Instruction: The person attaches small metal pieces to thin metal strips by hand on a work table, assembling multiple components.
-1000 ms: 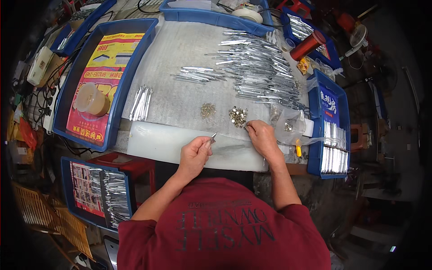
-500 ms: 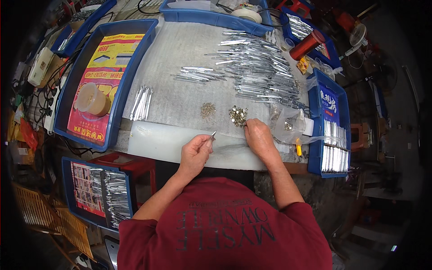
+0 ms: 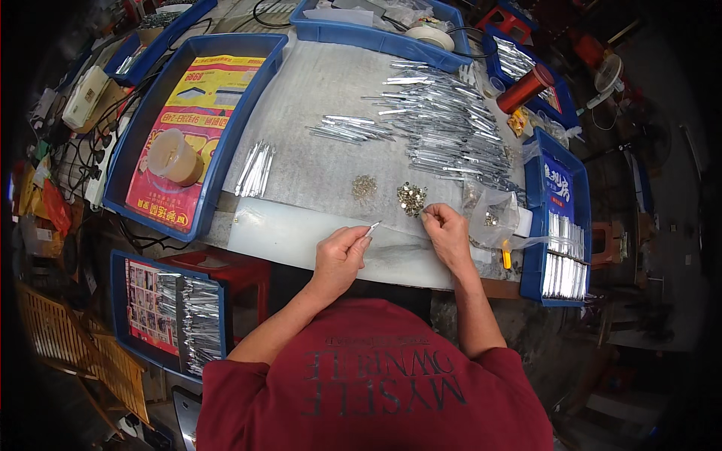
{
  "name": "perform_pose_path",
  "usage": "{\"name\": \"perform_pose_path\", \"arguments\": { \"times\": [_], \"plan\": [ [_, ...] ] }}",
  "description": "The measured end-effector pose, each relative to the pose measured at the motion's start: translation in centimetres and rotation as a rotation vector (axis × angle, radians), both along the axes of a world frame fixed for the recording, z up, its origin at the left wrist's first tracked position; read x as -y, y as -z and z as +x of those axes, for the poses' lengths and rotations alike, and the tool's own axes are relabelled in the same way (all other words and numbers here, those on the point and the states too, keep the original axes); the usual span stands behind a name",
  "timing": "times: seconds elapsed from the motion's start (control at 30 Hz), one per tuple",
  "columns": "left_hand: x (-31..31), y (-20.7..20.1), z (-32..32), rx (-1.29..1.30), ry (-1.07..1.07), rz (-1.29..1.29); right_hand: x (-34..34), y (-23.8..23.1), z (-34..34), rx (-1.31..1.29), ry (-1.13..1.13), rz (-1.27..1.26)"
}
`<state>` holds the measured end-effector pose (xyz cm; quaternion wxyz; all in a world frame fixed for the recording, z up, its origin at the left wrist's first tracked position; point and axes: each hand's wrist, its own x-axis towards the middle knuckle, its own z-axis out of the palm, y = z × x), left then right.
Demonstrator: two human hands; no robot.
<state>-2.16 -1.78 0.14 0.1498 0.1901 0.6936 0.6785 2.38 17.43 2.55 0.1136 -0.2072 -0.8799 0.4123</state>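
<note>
My left hand is closed in a pinch over the near edge of the worktop. A slim silver metal strip pokes out from its fingertips toward the right. My right hand has its thumb and fingers pressed together at the near right side of a pile of small shiny round metal pieces; whatever is between them is too small to make out. Left of that pile lies a flatter scatter of tiny brownish-gold parts. Beyond both hands spreads a large heap of silver metal strips.
Smaller groups of strips lie at mid-table and left. A blue tray holding a plastic cup stands left; another blue tray with strips stands right. Nearby are a clear bag, yellow-handled tool and red cylinder.
The whole scene has shifted slightly right in the picture. My left hand with the strip is a little closer to the round pieces; my right hand stays beside them.
</note>
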Motion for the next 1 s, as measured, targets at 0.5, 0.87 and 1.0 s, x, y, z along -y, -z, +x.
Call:
{"name": "perform_pose_path", "arguments": {
  "times": [0.5, 0.87, 1.0],
  "plan": [
    [-0.4, -0.9, -0.5, -0.278, -0.028, 0.019, 5.2, 1.3, 0.1, -0.222, -0.088, -1.154],
    [-0.8, -0.4, 0.0, -0.180, -0.018, 0.126, 6.0, 1.2, -0.3, -0.272, -0.126, -1.399],
    [-1.0, -0.2, 0.0, -0.145, -0.017, 0.135, 6.0, 1.5, -0.3, -0.290, -0.153, -1.398]
  ]
}}
